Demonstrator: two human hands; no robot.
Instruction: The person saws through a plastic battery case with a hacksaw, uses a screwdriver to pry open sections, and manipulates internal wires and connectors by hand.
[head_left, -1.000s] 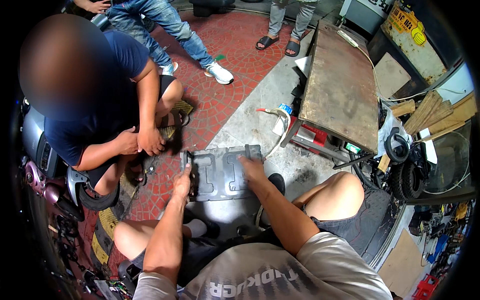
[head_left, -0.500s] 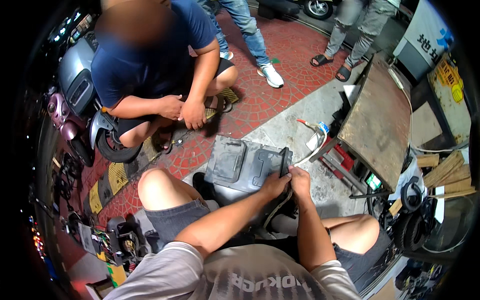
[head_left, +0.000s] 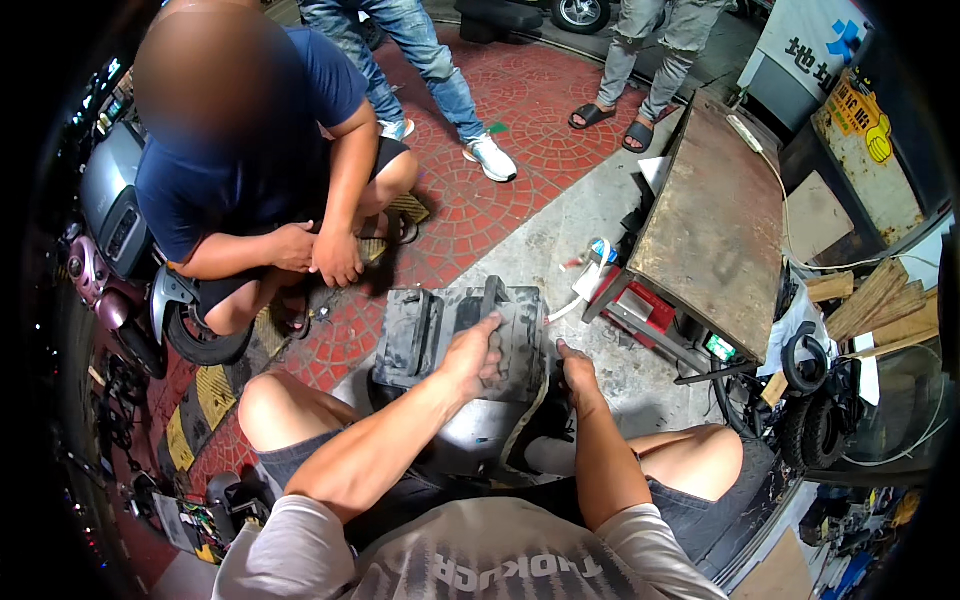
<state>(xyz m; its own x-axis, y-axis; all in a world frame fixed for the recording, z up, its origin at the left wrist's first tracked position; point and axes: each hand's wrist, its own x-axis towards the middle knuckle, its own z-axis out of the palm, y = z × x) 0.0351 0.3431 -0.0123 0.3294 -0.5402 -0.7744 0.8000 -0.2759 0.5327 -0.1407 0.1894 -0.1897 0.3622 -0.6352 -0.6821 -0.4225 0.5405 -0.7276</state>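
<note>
A scuffed dark grey box [head_left: 458, 345] with a carrying handle [head_left: 424, 335] on its left part stands between my legs. A second, dark handle [head_left: 491, 296] sticks up on its right part. My left hand [head_left: 474, 357] is over the top of the box with its fingers apart, just below this second handle; whether a fingertip touches it I cannot tell. A pale cable [head_left: 538, 405] runs down along the box's right edge. My right hand [head_left: 577, 372] is just right of the box, apart from the cable, thumb stretched out and other fingers partly hidden.
A worn wooden table [head_left: 712, 230] stands at the right, with a red device [head_left: 643, 308] under it. A person [head_left: 250, 170] squats at the far left of the box; two others stand farther back. Wood pieces [head_left: 880, 300] and small tyres [head_left: 822, 430] lie at the right.
My hands have come apart from the box's right edge and the cable. The left has moved left over the box top, and the right handle has swung leftward. The whole view has shifted.
</note>
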